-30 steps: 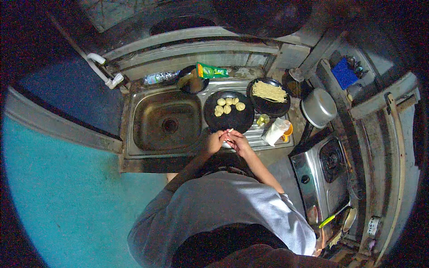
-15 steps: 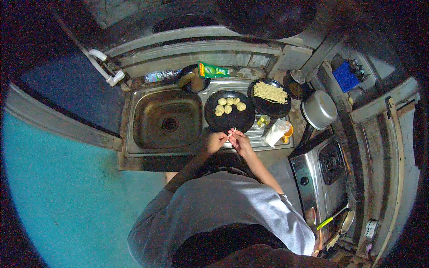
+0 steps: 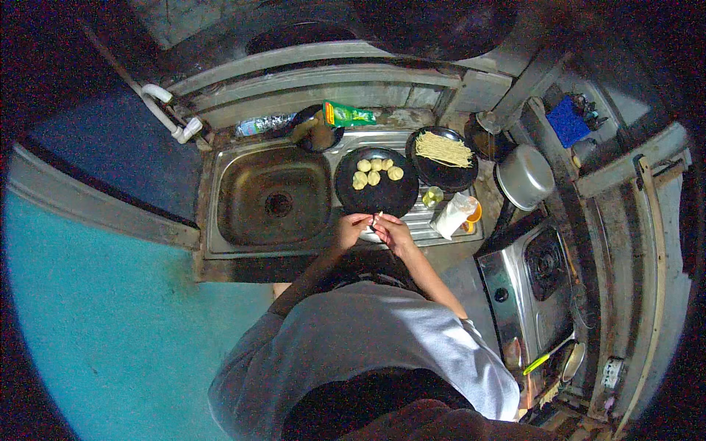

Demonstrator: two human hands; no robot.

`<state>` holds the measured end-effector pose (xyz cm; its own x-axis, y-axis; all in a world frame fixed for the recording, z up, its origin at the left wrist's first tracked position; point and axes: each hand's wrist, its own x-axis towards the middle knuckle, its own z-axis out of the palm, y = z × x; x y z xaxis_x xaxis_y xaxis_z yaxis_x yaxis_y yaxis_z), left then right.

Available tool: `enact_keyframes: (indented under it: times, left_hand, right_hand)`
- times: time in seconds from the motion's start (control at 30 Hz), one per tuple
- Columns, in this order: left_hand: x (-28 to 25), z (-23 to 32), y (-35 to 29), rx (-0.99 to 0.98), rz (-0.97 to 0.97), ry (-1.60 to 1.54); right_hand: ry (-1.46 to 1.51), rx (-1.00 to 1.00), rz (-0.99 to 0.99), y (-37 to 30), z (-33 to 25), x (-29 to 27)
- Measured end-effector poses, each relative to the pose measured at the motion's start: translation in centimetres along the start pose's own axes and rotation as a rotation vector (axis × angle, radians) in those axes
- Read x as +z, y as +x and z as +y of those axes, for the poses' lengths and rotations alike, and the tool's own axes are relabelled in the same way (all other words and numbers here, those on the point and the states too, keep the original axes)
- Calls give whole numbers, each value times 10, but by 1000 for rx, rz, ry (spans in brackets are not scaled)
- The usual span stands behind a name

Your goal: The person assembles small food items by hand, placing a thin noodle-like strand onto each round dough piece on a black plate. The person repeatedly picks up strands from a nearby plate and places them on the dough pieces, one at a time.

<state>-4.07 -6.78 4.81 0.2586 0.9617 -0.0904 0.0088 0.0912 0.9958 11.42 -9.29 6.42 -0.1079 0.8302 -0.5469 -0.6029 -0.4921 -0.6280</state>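
At the front edge of the sink counter, my left hand (image 3: 353,230) and my right hand (image 3: 393,232) meet with fingertips pinched together. Between them they hold a small pale piece (image 3: 379,216) that looks like dough, mostly covered by the fingers. Just beyond my hands lies a black round plate (image 3: 376,202), bearing several pale dough balls (image 3: 373,178) toward its far half. To its right, a second black plate (image 3: 437,178) carries a pile of thin pale noodle-like strips (image 3: 443,149).
On the drainboard right of my hands stand a small glass (image 3: 432,196), a bag of white powder (image 3: 451,217) and an orange cup (image 3: 474,213). The sink basin (image 3: 243,234) is left. A metal pot (image 3: 525,177) and gas stove (image 3: 540,294) sit right; a green packet (image 3: 348,115) lies behind.
My fingers have shifted closer together around the small pale piece, which shows less than before. The plates and dough balls stay in place; the view moves slightly.
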Motion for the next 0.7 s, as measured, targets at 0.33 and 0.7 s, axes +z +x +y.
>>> enact_keyframes:
  times: [0.33, 0.7]
  left_hand:
    - [-1, 19, -5, -209, -120, -182]
    - [3, 9, -1, 56, 36, -77]
  right_hand:
    - [-104, -80, 4, -2, 1, 7]
    - [-57, -132, -94, -6, -6, 21]
